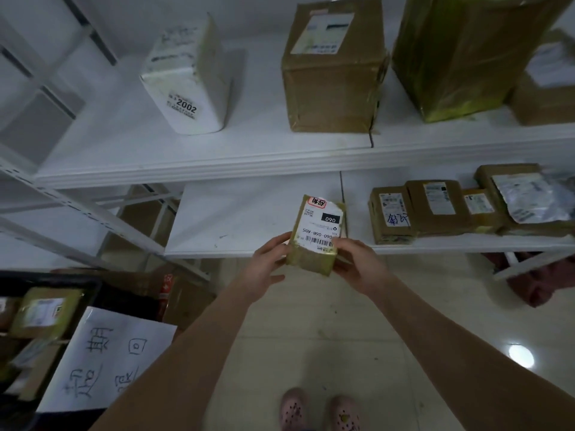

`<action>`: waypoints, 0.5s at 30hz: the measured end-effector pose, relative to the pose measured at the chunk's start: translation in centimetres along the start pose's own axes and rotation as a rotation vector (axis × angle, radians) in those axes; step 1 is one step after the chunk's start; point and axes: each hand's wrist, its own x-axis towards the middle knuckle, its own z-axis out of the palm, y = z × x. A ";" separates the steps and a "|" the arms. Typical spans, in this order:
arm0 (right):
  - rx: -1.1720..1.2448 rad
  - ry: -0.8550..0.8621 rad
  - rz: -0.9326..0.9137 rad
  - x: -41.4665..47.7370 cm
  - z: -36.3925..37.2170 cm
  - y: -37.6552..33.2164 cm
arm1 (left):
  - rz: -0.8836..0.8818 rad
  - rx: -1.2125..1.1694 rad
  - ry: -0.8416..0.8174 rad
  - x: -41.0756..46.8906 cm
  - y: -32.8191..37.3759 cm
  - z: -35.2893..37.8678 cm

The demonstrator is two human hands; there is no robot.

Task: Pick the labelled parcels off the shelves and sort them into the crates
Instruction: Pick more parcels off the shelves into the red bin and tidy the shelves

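A small brown taped parcel with a white barcode label and a red-ringed sticker is held in front of the lower shelf. My left hand grips its left side and my right hand grips its right side. At the bottom left stands a black crate holding a taped parcel, with a white handwritten sign on its front. Several small labelled boxes lie on the lower shelf to the right.
The upper shelf carries a white box marked 2002, a brown carton, a big yellow-taped carton and another box at far right. White metal shelf struts run at left. Pale tiled floor and my two shoes lie below.
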 end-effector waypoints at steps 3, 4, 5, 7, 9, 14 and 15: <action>0.019 0.004 -0.020 -0.4 0.8 0.0 | -0.071 -0.091 0.040 -0.3 -0.6 -0.3; 0.021 0.006 -0.032 -0.4 1.2 0.2 | -0.101 -0.105 0.046 -0.4 -0.7 -0.1; 0.028 0.006 -0.040 -0.5 1.5 0.5 | -0.126 -0.105 0.037 -0.6 -0.8 0.1; 0.040 0.011 -0.051 -0.3 2.3 1.3 | -0.157 -0.104 0.008 -1.0 -0.6 0.8; 0.027 0.024 -0.056 -0.4 3.1 2.0 | -0.170 -0.153 0.017 -1.3 -0.5 1.3; -0.079 -0.002 -0.049 -1.1 4.6 3.3 | -0.164 -0.237 0.070 -1.5 0.0 0.7; -0.196 0.039 -0.055 -1.4 4.7 3.3 | -0.155 -0.229 0.099 -1.6 0.2 0.1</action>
